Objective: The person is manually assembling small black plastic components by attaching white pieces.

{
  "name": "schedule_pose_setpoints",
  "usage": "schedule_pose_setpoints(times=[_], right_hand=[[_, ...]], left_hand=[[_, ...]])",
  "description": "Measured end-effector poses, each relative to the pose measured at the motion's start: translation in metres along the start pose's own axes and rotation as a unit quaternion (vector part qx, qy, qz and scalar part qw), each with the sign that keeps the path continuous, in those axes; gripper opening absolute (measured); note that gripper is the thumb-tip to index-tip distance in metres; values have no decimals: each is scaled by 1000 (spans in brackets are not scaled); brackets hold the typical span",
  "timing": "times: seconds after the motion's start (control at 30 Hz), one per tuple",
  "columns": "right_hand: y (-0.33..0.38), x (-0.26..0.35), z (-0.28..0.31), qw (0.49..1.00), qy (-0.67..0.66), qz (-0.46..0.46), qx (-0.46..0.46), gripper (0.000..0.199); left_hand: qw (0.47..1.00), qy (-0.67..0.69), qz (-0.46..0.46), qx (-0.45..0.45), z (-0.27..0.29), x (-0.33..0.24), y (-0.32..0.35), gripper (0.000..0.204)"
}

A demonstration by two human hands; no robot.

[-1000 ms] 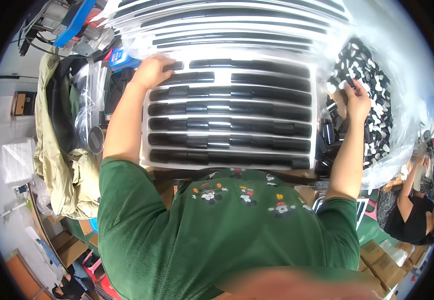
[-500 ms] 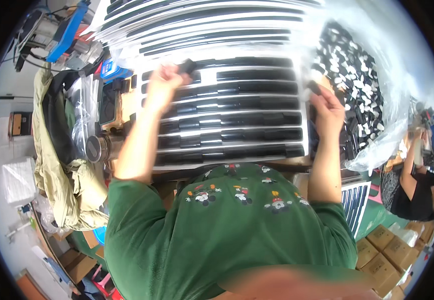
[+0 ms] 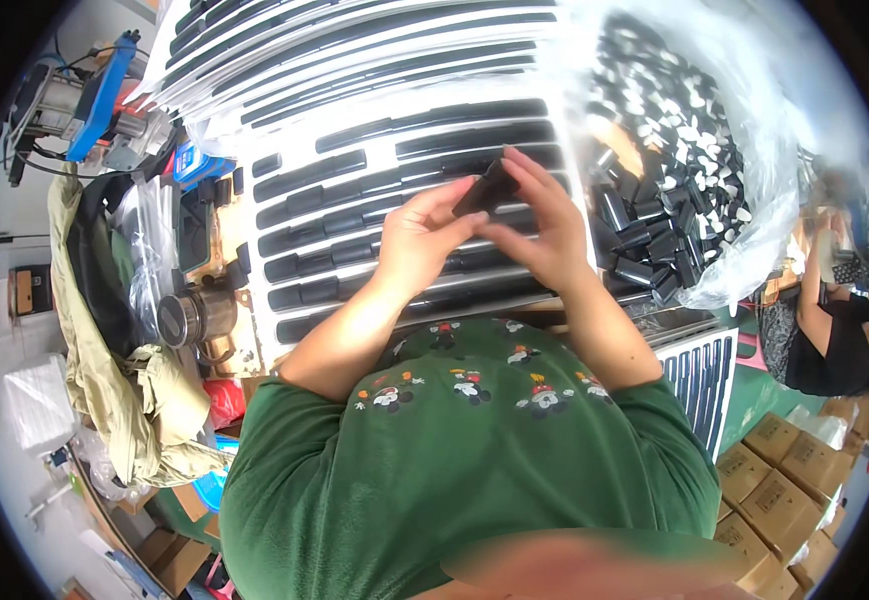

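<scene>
My left hand (image 3: 422, 232) and my right hand (image 3: 552, 232) meet above a white tray (image 3: 382, 152). Between their fingertips they grip a short black tubular piece (image 3: 486, 192), tilted; whether it is one part or two joined I cannot tell. Both hands are closed on it, thumbs toward me. Under them, rows of glossy black tubes (image 3: 474, 138) lie crosswise in the tray. A gap shows in one of the far rows.
A heap of loose black and white caps (image 3: 669, 150) lies at the right in clear plastic sheeting (image 3: 764, 230). Behind stand more filled trays (image 3: 354, 50). At left are a round jar (image 3: 182, 318) and a blue box (image 3: 194, 163). Cartons (image 3: 774, 505) and another person (image 3: 834, 340) are at the right.
My left hand, holding a black piece, has come right from the tray's left side. My right hand has moved left from the heap's edge. The two now meet over the tray.
</scene>
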State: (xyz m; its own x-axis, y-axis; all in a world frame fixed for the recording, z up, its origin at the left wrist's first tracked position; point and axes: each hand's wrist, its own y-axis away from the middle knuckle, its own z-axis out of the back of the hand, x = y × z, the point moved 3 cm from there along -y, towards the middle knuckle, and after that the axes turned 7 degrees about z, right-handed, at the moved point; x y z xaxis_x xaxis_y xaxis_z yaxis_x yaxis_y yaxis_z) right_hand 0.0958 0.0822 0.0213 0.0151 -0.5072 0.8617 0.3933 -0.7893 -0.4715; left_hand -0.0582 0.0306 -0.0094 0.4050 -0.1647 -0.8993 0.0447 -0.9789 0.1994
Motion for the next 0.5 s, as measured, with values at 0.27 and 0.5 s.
schedule_pose_setpoints(times=[0.27,0.5], right_hand=[[2,8,-4,974,188,128,-15,66],[-7,10,2,957,229,175,30,67]], left_hand=[[970,187,131,78,-8,6,-1,38],[913,324,204,137,-15,7,2,39]])
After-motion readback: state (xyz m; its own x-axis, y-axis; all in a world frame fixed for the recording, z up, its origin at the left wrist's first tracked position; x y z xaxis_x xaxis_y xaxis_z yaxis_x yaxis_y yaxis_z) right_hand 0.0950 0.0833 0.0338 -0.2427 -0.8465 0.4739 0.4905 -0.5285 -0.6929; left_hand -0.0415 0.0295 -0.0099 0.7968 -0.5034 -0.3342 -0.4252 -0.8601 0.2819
